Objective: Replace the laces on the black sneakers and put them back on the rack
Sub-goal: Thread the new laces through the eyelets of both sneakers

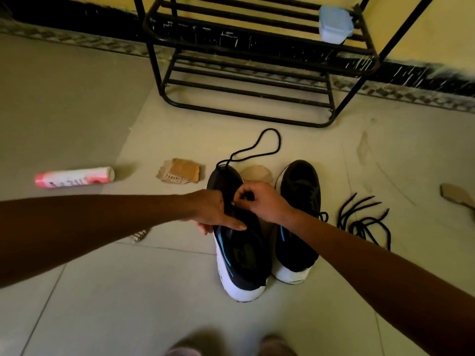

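Observation:
Two black sneakers with white soles stand side by side on the tiled floor, toes pointing away from me. My left hand [210, 210] grips the side of the left sneaker [240, 255] at its throat. My right hand [259, 201] pinches a black lace [257, 147] over the same shoe's eyelets; the lace loops out past the toe. The right sneaker [298, 227] stands untouched. A loose bundle of black laces [365, 222] lies on the floor to its right. The black metal shoe rack [246, 68] stands beyond the shoes.
A pink and white tube [74, 177] lies at the left. A torn cardboard scrap [180, 170] lies left of the toes, a tan insole-like piece [257, 173] between them. Another scrap [455, 195] is at far right. A clear plastic tub [334, 24] sits on the rack.

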### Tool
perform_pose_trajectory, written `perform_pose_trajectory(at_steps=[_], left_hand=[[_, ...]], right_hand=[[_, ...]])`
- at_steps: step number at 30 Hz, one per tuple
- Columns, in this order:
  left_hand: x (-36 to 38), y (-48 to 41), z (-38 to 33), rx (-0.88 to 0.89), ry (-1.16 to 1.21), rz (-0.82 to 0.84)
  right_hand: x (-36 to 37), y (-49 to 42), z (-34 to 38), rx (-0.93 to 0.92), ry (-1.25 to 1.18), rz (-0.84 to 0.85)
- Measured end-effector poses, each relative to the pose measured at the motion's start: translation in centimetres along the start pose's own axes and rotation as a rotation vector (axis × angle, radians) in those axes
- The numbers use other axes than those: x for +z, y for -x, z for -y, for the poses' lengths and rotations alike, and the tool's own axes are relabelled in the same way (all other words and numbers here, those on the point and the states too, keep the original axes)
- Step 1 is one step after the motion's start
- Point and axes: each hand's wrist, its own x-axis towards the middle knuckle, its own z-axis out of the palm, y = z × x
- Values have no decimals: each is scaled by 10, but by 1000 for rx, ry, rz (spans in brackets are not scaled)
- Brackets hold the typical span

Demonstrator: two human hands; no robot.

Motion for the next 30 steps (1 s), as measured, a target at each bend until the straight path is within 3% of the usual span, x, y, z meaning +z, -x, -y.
perform_pose_trajectory(at_steps=[5,10,16,24,30], left_hand=[[8,-5,3,-17,165,-54],[25,-1,14,-4,420,-214],[33,7,15,150,320,-354],[34,5,20,121,471,-294],[35,12,21,146,425,-305]], right_hand=[[5,3,5,52,59,-67],[18,5,4,33,138,-128],[35,10,3,93,74,-346],[32,7,9,67,138,-335],[34,1,11,43,303,-222]])
